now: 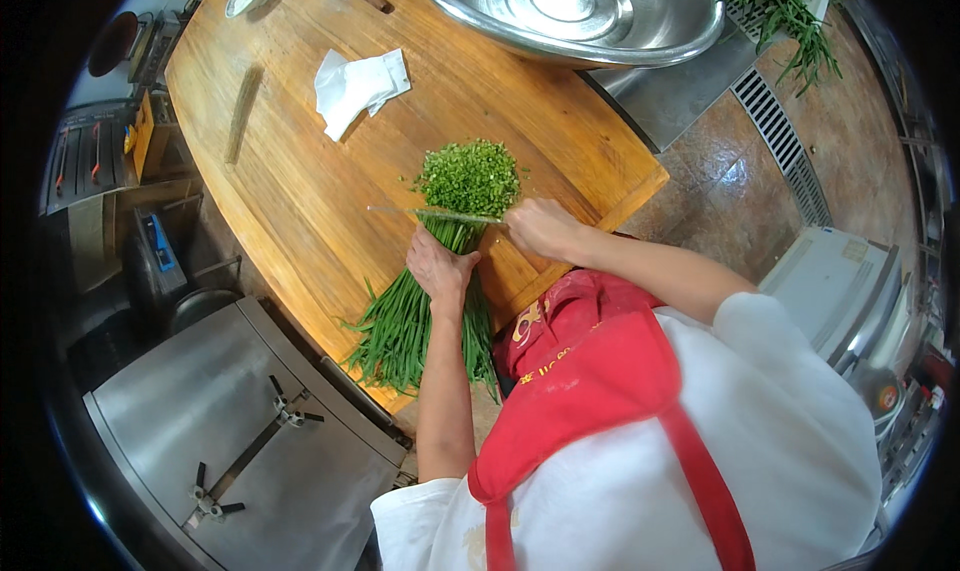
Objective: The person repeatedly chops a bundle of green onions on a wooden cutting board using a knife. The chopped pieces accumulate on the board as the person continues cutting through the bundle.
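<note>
A thick bundle of long green garlic chives [401,327] lies on the wooden worktop [300,218], its loose ends fanning out over the front edge. My left hand [442,265] presses around the bundle close to its cut end. In my right hand [541,230] is the handle of a knife [450,215], seen nearly edge-on, with its blade across the chives just ahead of my left fingers. Beyond the blade sits a heap of finely chopped chives [471,173]. The knife's handle is mostly hidden by my fist.
A large stainless steel bowl [570,8] stands at the back right. Crumpled white cloth or paper [364,87] lies behind the chopped heap. More chives [787,8] hang over a support at upper right. A steel cabinet [247,436] is at lower left, a floor drain [780,143] at right.
</note>
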Demonstrator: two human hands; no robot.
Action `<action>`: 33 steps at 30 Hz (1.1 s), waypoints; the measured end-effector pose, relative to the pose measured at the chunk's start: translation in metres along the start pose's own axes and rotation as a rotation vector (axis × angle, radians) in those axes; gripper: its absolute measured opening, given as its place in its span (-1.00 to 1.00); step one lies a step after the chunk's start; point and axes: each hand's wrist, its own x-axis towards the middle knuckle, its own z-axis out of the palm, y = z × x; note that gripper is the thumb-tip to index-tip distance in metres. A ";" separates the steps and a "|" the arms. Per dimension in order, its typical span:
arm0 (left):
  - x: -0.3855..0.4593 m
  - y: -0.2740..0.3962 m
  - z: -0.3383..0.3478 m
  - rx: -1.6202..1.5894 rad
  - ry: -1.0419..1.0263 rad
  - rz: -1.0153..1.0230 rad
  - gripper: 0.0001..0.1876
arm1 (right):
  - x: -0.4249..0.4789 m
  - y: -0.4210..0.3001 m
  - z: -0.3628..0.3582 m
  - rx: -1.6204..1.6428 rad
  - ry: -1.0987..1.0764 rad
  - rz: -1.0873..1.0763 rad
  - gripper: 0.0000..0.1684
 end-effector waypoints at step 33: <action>0.005 0.005 -0.009 0.039 -0.069 -0.039 0.13 | 0.050 0.009 0.023 -0.032 -0.017 0.023 -0.86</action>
